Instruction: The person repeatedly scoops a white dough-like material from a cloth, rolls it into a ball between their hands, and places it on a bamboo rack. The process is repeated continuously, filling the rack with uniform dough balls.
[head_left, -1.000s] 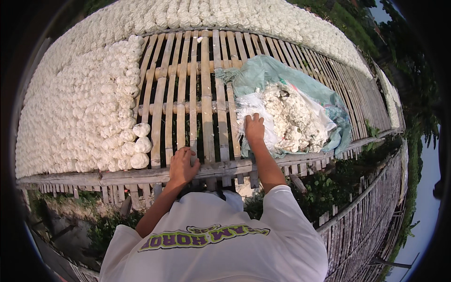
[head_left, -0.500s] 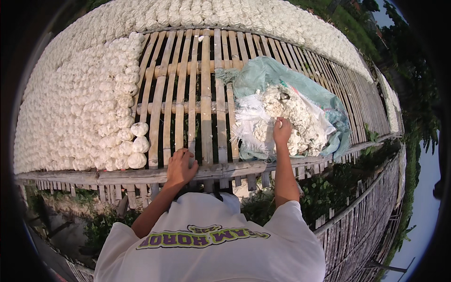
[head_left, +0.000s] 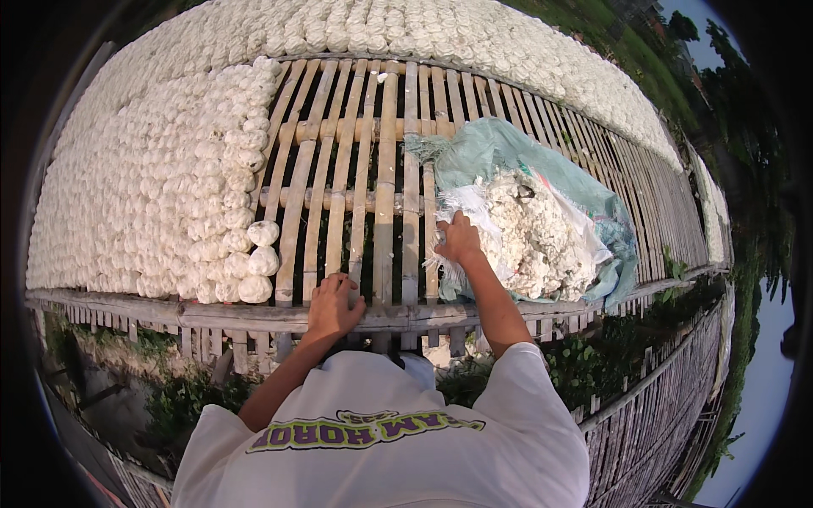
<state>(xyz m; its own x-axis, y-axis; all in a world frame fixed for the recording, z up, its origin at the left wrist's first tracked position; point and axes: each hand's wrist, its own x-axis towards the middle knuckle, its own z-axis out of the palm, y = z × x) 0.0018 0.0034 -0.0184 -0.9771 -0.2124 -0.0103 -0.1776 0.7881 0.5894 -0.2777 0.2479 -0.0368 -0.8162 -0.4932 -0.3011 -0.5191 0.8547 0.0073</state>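
Observation:
My left hand (head_left: 335, 305) lies on the bamboo slats just inside the rack's front rail, palm down with its fingers spread and nothing in it. At the left rim of an opened sack, my right hand (head_left: 460, 240) is over the frayed white lining (head_left: 466, 203). Its fingers look apart, and I see nothing held; whether it touches the lining is unclear. The green-blue woven sack (head_left: 500, 144) lies spread on the slats at the right. A heap of off-white, crumbly, fibrous lumps (head_left: 542, 237) fills its middle.
Rows of round white bundles (head_left: 161, 195) cover the bamboo rack (head_left: 385, 195) at the left, and more bundles (head_left: 406, 25) line the far side. A thick bamboo rail (head_left: 237, 317) runs along the front. Gaps show between the slats. Another bamboo rack (head_left: 652, 415) stands lower right.
My right hand has moved left from over the heap to the sack's left rim, and its fingers have opened from a pinch. My left hand stays on the slats. The view has shifted slightly.

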